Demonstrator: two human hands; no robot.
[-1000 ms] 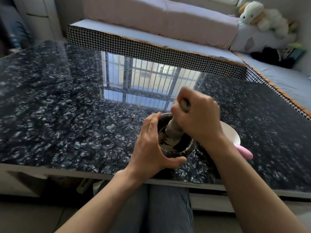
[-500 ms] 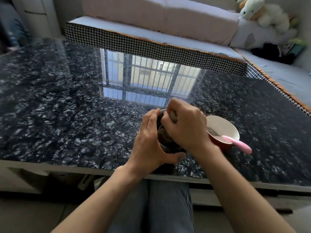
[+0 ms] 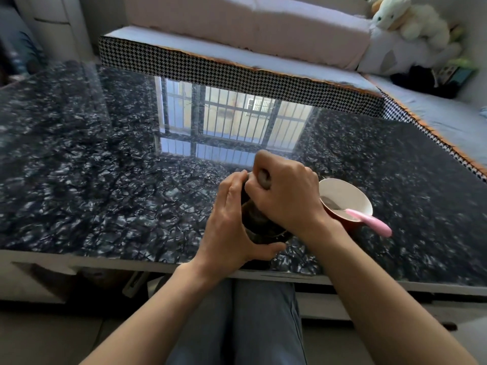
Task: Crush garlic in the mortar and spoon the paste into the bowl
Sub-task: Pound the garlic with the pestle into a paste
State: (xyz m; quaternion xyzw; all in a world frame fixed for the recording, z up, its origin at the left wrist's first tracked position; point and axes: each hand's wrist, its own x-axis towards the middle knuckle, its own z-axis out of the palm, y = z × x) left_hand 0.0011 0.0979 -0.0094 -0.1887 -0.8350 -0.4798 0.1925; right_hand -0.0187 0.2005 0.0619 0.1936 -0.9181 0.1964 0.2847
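A dark stone mortar (image 3: 259,227) stands near the front edge of the glossy black marble table (image 3: 105,180). My left hand (image 3: 232,222) wraps around its left side and front. My right hand (image 3: 287,196) is fisted around the stone pestle (image 3: 263,177), whose top end pokes out of the fist; its lower part goes down into the mortar, and the inside of the mortar is hidden. Just right of the mortar sits a bowl (image 3: 350,191), white inside and red outside, with a pink-handled spoon (image 3: 369,223) resting in it.
A sofa (image 3: 237,61) with a houndstooth-edged cover runs along the table's far side and right side. A white plush toy (image 3: 405,19) sits at the back right. My legs (image 3: 237,325) are under the table's front edge.
My right hand has pushed the pestle down and deeper into the mortar, then shifted slightly back. My left hand keeps hold of the mortar. The bowl has come more into sight.
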